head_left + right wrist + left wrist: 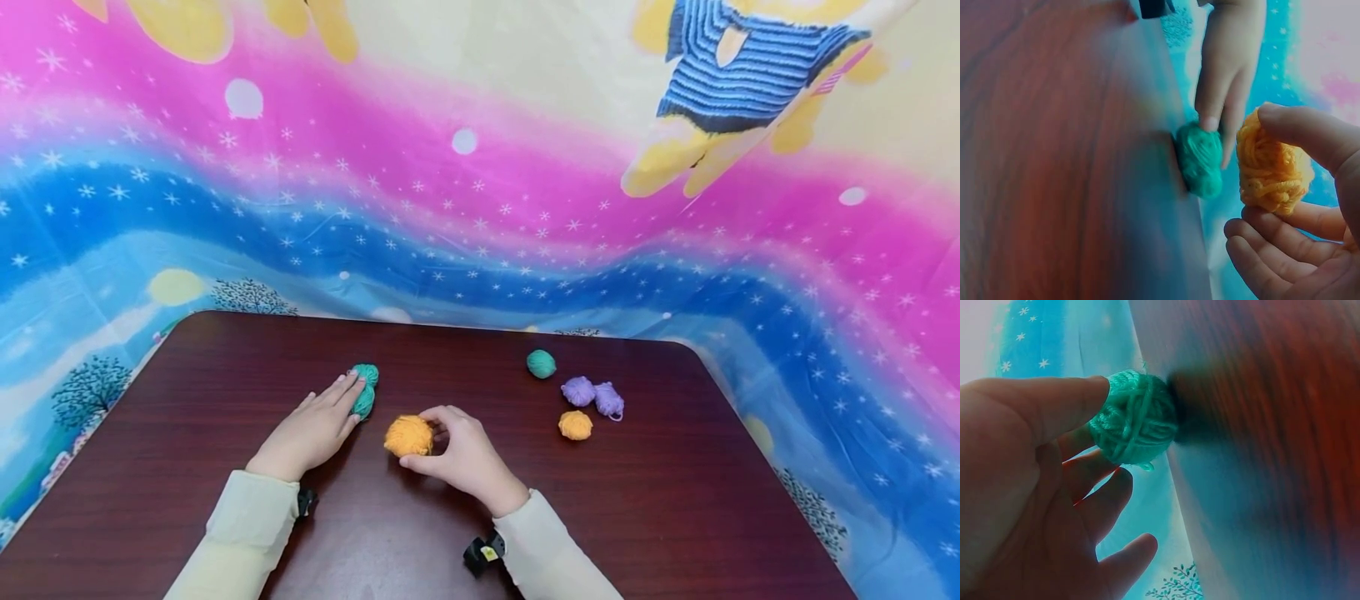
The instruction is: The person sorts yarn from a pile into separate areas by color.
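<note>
On the left side of the table, two green yarn balls lie against each other, a nearer one [363,402] and a farther one [367,372]. My left hand [317,427] pinches a green yarn ball [1136,419] between thumb and forefinger, the other fingers spread apart. To its right, my right hand [472,458] holds an orange yarn ball [408,436] between thumb and fingertips. The right wrist view shows that orange ball [1272,165] gripped, with green yarn [1199,159] under the left fingers beyond it.
On the right side of the brown table [420,533] lie a green yarn ball [541,363], two purple yarn balls, one left [578,391] and one right [609,401], and another orange ball [575,425]. A patterned cloth [450,208] hangs behind the table.
</note>
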Motion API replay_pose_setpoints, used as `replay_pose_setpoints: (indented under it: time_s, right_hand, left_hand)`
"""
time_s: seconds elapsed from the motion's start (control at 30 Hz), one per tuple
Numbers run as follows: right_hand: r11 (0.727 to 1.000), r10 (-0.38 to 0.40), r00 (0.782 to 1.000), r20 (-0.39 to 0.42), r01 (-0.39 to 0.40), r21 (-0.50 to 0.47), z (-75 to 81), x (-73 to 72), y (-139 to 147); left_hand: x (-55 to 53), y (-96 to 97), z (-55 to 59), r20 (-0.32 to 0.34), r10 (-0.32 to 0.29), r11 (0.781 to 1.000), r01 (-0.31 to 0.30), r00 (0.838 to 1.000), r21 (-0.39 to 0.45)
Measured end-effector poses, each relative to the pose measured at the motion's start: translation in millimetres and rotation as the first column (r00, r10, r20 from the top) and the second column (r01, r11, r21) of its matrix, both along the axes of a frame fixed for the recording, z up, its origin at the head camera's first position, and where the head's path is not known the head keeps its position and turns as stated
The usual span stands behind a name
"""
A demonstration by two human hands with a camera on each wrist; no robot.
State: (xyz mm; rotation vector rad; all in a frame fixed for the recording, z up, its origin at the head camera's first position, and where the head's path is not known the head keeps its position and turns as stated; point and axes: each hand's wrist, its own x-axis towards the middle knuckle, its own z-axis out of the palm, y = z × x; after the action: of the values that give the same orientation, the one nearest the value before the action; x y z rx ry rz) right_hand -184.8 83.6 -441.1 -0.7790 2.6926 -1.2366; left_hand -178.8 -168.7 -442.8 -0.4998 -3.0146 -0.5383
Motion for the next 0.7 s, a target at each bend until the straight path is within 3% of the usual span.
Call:
replay_pose_setpoints:
  time_s: [0.4, 0.7]
  right_hand:
    - [0.994, -0.110, 0.994, -0.018, 0.110, -0.017, 9.5, -8.4, 40.3]
    - [0.972, -0.235, 0.971, -0.052, 0.232, -0.046, 11.5, -14.7, 74.6]
  left_hand:
    - [0.7, -0.2, 0.6, 0.000, -0.005, 1.000, 0.005, 1.000, -0.001]
    - [0.5, 0.0, 0.4, 0.009, -0.001, 1.000, 0.001, 1.000, 0.000]
